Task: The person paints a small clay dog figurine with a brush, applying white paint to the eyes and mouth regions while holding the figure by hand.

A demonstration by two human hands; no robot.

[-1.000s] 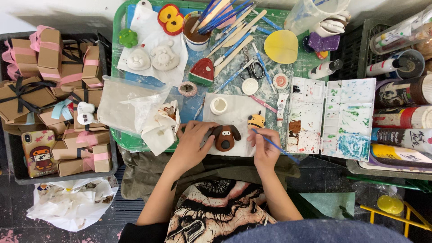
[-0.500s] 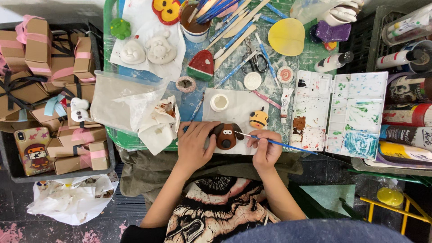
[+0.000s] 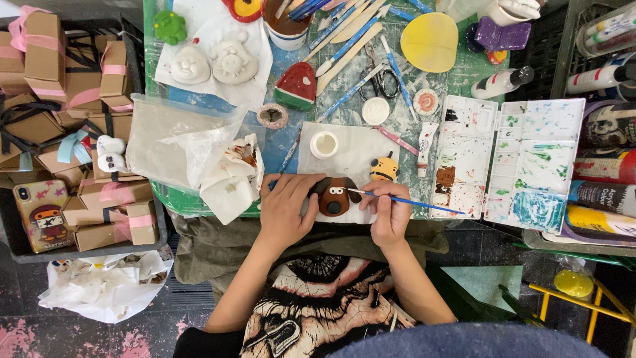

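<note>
Nearest the body, at the front edge of the paint-spattered green worktop (image 3: 411, 126), a small brown dog-head figurine of clay (image 3: 335, 195) was steadied on a white sheet of paper (image 3: 354, 156). It was held by the left hand (image 3: 288, 209), whose grip was closed loosely about its left side and ear, fingers curled over the top. The right hand (image 3: 389, 212) was pinched tight on a thin blue-handled paintbrush (image 3: 411, 201), whose tip was laid against the figurine's right side, near the eye.

The figurine was judged light, stiff and brittle, with ears that could be chipped and wet paint that could be smeared; it would best be taken by the unpainted back and sides, not by the face.

Just beyond it, a small yellow striped figurine (image 3: 383, 168) and a round white lid (image 3: 324, 144) were set on the same paper. To the right, two white plastic paint palettes (image 3: 510, 159) stained with green and brown were laid side by side. To the left, a crumpled white tissue smeared with brown (image 3: 235, 176) and a clear plastic bag (image 3: 175, 142) were seen.

Farther off, a red watermelon-slice figurine (image 3: 295, 87), loose brushes and wooden sticks (image 3: 351, 36), two unpainted white animal figurines (image 3: 212, 64) and a flat yellow disc (image 3: 429, 41) were spread out. Brown cardboard gift boxes tied with pink ribbon (image 3: 73, 86) were stacked at the far left.
</note>
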